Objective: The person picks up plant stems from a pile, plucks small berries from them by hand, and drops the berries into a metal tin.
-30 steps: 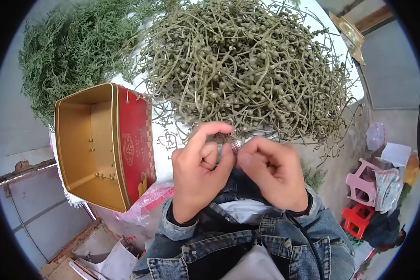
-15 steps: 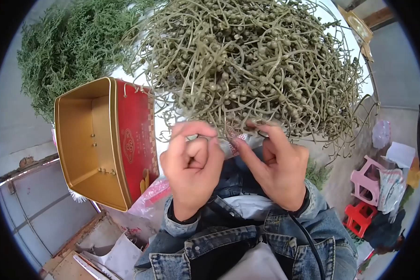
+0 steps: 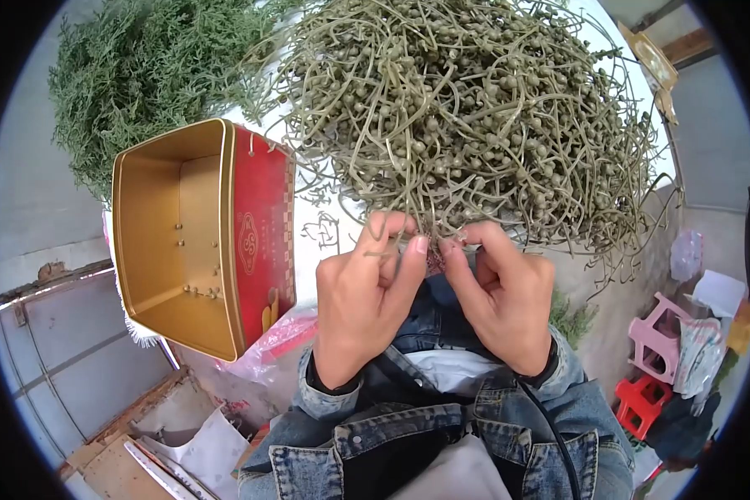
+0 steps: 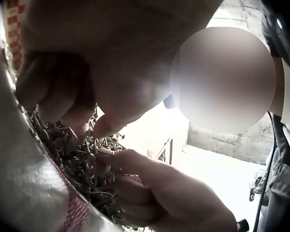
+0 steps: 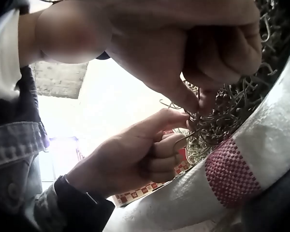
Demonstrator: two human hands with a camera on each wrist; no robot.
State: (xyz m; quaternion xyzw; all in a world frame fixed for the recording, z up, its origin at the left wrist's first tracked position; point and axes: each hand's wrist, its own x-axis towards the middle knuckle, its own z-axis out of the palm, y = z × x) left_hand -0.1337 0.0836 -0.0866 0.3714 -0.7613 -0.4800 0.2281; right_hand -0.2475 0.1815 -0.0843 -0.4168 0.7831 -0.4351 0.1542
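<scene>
A large heap of thin, curling stems with small round heads lies on the white-covered table. At its near edge my left hand pinches a thin stem between thumb and index finger; the stem curves across the curled fingers in the right wrist view. Close beside it my right hand pinches at the same spot, thumb and index fingertips together. Both thumb tips almost meet in front of the heap. What lies between the fingertips is small and mostly hidden.
To the left, a red and gold tin lies on its side, mouth toward me, with several small round heads inside. Feathery green sprigs pile up behind it. Pink plastic hangs below. Pink and red stools stand at right.
Half a second ago my hands were farther apart with the right fingers reaching into the heap's edge. Now they have come together, fingertips pinching side by side. The head view has shifted slightly.
</scene>
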